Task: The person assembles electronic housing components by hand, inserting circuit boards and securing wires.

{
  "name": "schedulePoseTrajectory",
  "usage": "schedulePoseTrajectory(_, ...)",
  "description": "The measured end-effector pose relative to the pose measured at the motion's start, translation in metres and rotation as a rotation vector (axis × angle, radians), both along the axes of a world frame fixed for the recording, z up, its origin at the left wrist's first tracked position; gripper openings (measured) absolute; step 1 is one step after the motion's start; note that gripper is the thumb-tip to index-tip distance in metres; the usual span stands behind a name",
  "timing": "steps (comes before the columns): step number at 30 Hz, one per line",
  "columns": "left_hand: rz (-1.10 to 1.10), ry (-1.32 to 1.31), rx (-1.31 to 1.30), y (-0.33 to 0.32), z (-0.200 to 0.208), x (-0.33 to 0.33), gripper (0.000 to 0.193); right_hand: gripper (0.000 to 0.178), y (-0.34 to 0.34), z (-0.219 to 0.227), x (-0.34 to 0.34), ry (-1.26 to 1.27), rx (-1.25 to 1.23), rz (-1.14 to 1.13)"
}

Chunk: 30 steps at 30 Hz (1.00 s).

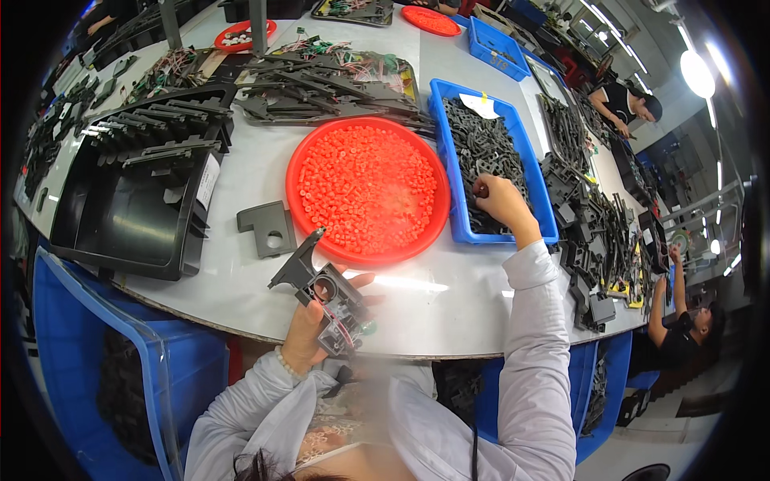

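Black plastic assembly [327, 295] gripped in left hand [303, 335]; right hand [499, 200] fingers pinching parts in blue bin [536, 191].

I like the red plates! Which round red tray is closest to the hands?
The big red tray heaped with small orange-red beads, lying between the left hand and right hand. The two smaller red trays sit at the table's far edge.

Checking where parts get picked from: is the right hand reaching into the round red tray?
No, the right hand reaches into the blue rectangular plastic bin of black parts, beside the round red tray.
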<state>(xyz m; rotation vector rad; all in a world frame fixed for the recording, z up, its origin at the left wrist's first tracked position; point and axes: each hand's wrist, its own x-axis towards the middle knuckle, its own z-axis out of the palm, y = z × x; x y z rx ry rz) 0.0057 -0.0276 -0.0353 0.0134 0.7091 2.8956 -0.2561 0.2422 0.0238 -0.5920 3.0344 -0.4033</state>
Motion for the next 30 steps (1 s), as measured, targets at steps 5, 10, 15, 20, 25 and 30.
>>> schedulePoseTrajectory(5,-0.008,0.003,-0.005,-0.001,0.001,-0.001,0.073,0.016,0.000,0.013,0.007,0.025,-0.222,-0.003)
schedulePoseTrajectory(10,-0.022,0.044,-0.097,-0.002,-0.003,-0.001,0.074,0.012,-0.053,0.037,0.036,-0.151,-0.655,0.109)
schedulePoseTrajectory(15,-0.010,0.057,-0.093,-0.001,-0.002,-0.001,0.074,0.011,-0.109,0.013,0.051,-0.293,-0.513,0.232)
schedulePoseTrajectory(20,-0.019,0.054,-0.097,0.000,-0.002,0.000,0.073,0.011,-0.119,-0.010,0.052,-0.412,-0.558,0.174)
schedulePoseTrajectory(25,-0.015,0.035,-0.061,-0.004,-0.005,0.001,0.072,0.016,-0.116,0.014,0.056,-0.108,-0.297,0.236)
schedulePoseTrajectory(30,-0.036,-0.001,-0.037,-0.003,-0.002,-0.001,0.073,0.014,-0.112,0.010,0.057,-0.069,-0.159,0.283)
